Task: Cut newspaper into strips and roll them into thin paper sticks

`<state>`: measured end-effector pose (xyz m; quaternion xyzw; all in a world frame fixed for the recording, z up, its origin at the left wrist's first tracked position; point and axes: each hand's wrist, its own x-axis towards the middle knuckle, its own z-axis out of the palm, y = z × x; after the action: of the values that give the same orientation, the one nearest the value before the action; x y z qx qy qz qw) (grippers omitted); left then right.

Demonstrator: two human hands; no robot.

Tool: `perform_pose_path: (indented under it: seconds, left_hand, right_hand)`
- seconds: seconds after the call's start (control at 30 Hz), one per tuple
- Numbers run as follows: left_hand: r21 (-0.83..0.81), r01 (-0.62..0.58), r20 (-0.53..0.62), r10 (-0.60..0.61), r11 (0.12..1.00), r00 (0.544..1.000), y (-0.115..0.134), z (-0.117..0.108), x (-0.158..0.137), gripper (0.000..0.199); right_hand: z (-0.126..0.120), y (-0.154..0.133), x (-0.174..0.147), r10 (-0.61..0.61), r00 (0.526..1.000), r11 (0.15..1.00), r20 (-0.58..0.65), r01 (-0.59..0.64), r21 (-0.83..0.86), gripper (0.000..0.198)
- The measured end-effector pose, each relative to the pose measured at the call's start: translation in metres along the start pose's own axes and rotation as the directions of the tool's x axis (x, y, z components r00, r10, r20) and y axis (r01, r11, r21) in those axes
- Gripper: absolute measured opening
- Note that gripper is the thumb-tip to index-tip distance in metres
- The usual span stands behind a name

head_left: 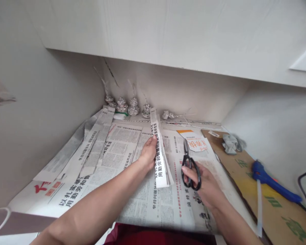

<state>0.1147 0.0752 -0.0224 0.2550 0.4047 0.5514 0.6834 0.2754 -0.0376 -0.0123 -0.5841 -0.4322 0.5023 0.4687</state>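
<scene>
My left hand (pixel 149 153) grips a folded bundle of newspaper strips (pixel 162 166) near its middle, held upright with the lower ends slightly fanned. Black-handled scissors (pixel 188 166) are in my right hand (pixel 202 182), blades closed and pointing away from me. The scissors and the strips are apart. Beneath both hands lie spread newspaper sheets (pixel 132 197). To the left, several long newspaper strips (pixel 91 146) overlap one another. Part of my left fingers is hidden behind the bundle.
Several gourd-shaped woven paper pieces (pixel 133 107) line the back wall, near thin paper rods (pixel 193 122). On the right, a cardboard sheet (pixel 244 177) carries a blue glue gun (pixel 272 183) and a grey cloth (pixel 232 143). A white overhang (pixel 181 34) juts above the table.
</scene>
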Motion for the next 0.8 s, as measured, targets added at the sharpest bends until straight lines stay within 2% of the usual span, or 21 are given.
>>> perform_pose_path:
  seconds: [0.07, 0.13, 0.33, 0.5, 0.7, 0.8]
  left_hand:
    - [0.033, 0.071, -0.029, -0.070, 0.997, 0.997, -0.003, -0.001, 0.002, 0.019]
    - [0.052, 0.111, -0.016, -0.111, 0.992, 0.994, -0.005, -0.002, 0.003, 0.017]
    - [0.082, 0.142, -0.028, -0.141, 0.986, 0.990, -0.002, 0.000, -0.001, 0.015]
    - [0.121, 0.141, -0.060, -0.134, 0.983, 0.989, -0.001, 0.000, -0.003, 0.025]
    - [0.072, 0.267, 0.049, -0.271, 0.961, 0.961, -0.008, 0.001, -0.006, 0.028]
    - [0.025, 0.286, 0.002, -0.286, 0.958, 0.958, -0.008, 0.002, -0.005, 0.030]
  right_hand:
    - [0.015, 0.006, -0.008, 0.055, 0.996, 0.997, 0.077, -0.058, 0.041, 0.037]
    - [0.023, 0.011, -0.011, 0.065, 0.994, 0.997, 0.093, -0.069, 0.041, 0.038]
    - [0.038, 0.006, -0.010, 0.027, 0.999, 0.993, 0.019, -0.029, 0.111, 0.044]
    - [0.054, 0.000, -0.008, 0.035, 0.999, 0.995, 0.002, -0.035, 0.093, 0.050]
    - [0.050, -0.001, 0.001, -0.030, 0.996, 0.992, -0.080, 0.039, 0.119, 0.045]
    - [0.040, -0.005, -0.014, -0.029, 0.999, 0.998, -0.037, 0.031, 0.058, 0.034]
